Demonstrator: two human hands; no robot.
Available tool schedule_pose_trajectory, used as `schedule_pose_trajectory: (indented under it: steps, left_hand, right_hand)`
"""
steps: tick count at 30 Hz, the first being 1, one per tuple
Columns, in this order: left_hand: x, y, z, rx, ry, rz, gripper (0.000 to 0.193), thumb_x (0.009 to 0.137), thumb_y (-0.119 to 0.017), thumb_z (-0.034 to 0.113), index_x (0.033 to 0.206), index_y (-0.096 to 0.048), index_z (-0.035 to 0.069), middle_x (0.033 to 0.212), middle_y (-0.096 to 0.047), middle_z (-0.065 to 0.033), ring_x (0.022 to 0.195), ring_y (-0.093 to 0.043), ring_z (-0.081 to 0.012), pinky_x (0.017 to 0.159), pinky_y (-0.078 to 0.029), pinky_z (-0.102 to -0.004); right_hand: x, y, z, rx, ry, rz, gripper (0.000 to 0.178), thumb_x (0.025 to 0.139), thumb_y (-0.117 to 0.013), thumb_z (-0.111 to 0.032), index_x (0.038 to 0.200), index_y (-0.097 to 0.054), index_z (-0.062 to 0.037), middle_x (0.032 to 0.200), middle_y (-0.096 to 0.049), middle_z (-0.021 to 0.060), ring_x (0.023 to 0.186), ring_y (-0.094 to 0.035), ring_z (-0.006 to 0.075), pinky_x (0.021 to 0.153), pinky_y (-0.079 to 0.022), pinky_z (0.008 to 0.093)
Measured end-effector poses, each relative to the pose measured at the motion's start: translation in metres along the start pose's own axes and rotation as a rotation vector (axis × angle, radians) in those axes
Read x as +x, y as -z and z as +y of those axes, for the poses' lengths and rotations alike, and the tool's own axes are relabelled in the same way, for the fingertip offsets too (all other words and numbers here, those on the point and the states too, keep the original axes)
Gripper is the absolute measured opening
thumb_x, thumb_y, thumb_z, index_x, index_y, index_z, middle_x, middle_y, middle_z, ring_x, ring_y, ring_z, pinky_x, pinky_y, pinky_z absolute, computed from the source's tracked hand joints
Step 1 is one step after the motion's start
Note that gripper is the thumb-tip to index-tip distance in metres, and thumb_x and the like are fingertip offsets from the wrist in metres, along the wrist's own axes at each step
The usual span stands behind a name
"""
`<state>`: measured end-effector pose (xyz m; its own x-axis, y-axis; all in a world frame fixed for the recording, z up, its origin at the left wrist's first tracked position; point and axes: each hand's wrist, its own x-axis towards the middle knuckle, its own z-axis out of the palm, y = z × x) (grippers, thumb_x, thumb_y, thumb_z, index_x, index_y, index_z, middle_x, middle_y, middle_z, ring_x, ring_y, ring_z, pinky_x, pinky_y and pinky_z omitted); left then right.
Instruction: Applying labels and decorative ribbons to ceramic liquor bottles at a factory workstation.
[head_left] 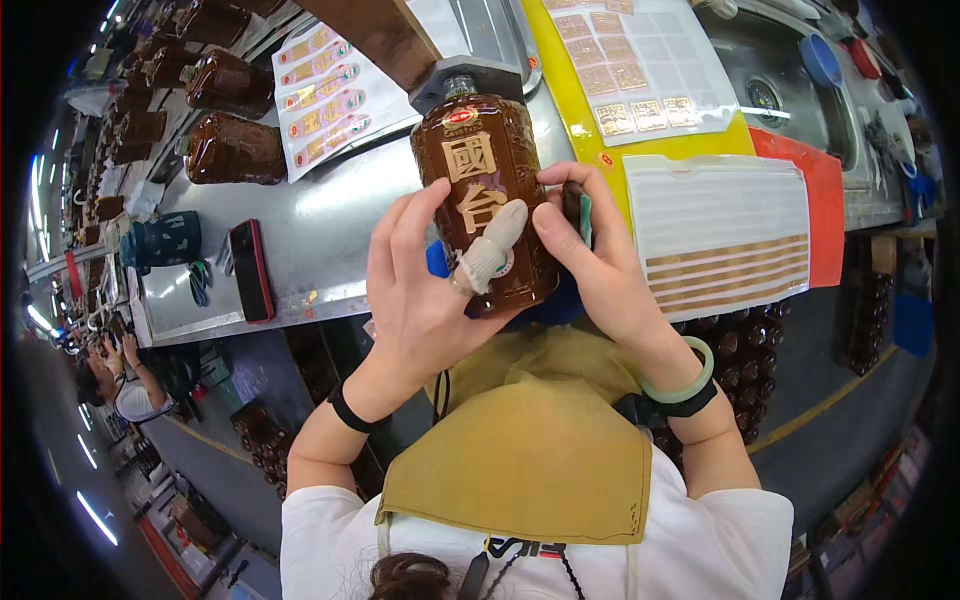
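Note:
A brown glass bottle (515, 255) with gold characters and an oval red-and-gold label stretches away from me, its neck at a dark notched holder (468, 84). My left hand (415, 285) grips the bottle's left side, fingers along its edge. Its thumb, in a white finger cover (497, 240), presses on the bottle's front near the lower label. On the other side, my right hand (605, 260) has its thumb and index finger at the bottle's edge. A small dark-and-green piece (579, 212) sits within that hand's curled fingers; its kind is unclear.
A sheet of gold labels (318, 95) lies left of the bottle. To the right are another label sheet (640, 70), a striped strip sheet (725, 225) and a sink (780, 90). More brown bottles (235, 150), a phone (251, 270) and a dark jar (165, 240) stand left.

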<state>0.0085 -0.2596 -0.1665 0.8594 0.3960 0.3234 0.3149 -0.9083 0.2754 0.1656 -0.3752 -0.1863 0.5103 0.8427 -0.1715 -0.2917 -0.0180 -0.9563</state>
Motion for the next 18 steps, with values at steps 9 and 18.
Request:
schedule_pose_trajectory:
  steps: [9,18]
  left_hand:
    - [0.016,0.012,-0.014,0.093,-0.226,-0.032,0.091,0.074,-0.046,0.095,0.127,-0.075,0.028,0.159,-0.032,-0.0291,0.146,-0.027,-0.0480,0.119,-0.028,-0.0553]
    - [0.049,-0.004,-0.057,0.085,-0.159,0.158,0.084,0.083,-0.036,0.091,0.131,-0.073,0.031,0.164,-0.032,-0.0175,0.148,-0.025,-0.0442,0.120,-0.023,-0.0582]
  right_hand:
    - [0.002,0.010,-0.004,0.219,-0.145,0.021,0.032,0.109,-0.055,-0.028,0.133,-0.052,-0.0071,0.090,-0.048,-0.0069,0.074,-0.038,0.0019,0.064,-0.031,0.0193]
    - [0.017,0.033,-0.017,-0.201,0.076,0.004,0.035,0.108,-0.054,-0.021,0.137,-0.051,-0.0016,0.112,-0.055,0.0038,0.096,-0.052,0.0105,0.088,-0.045,0.0242]
